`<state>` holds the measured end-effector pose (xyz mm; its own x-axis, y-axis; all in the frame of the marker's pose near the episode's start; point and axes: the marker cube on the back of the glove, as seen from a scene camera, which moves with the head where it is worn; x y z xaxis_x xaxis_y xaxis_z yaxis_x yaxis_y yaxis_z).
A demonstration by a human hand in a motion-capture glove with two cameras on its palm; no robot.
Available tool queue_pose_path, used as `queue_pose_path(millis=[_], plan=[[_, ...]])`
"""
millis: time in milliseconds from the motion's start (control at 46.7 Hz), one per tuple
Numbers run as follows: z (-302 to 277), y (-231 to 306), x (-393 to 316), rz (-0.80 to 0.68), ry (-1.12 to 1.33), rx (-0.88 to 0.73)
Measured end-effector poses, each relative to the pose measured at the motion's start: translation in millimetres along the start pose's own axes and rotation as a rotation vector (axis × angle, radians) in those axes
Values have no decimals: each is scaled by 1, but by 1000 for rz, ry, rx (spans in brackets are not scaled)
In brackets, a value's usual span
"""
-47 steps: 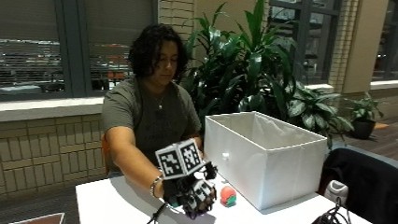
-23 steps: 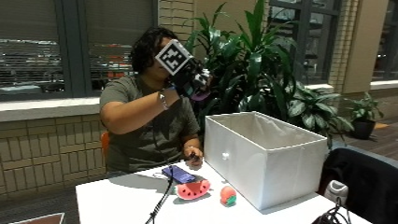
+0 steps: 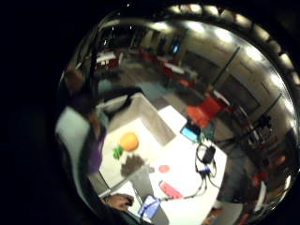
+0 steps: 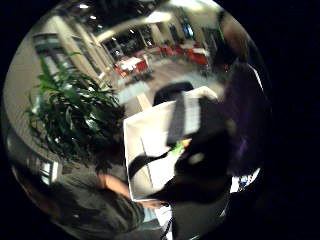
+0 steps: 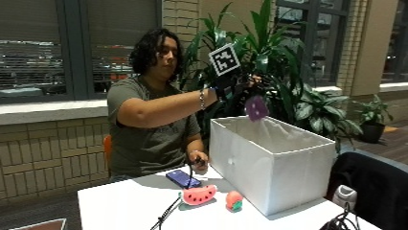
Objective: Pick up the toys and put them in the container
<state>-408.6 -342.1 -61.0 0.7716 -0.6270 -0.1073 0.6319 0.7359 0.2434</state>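
In the outside view my gloved right hand is stretched out high over the open white container. A purple toy hangs in the air just under my fingers, above the container's mouth, and nothing seems to grip it. It shows as a purple blur close to the palm. An orange toy, a green one and a dark one lie inside the container. A watermelon-slice toy and a small pink toy lie on the white table before the container.
A blue phone lies on the table by my bare left hand. A cable runs across the table front. A large plant stands behind the container, and a black chair at the right.
My right hand rose from the table with the purple toy and swung right over the container. The toy now sits below my fingers, apart from them.
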Motion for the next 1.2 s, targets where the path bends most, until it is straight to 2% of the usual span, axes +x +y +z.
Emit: queue_pose_path(millis=[171, 385, 599, 835, 920, 1027, 1199], plan=[[5, 34, 36, 49, 128, -8], [28, 132, 108, 217, 136, -172], [108, 230, 134, 356, 13, -396], [211, 289, 118, 339, 33, -553], [229, 295, 117, 334, 86, -507], [227, 289, 124, 301, 132, -332], [159, 251, 137, 278, 112, -137]])
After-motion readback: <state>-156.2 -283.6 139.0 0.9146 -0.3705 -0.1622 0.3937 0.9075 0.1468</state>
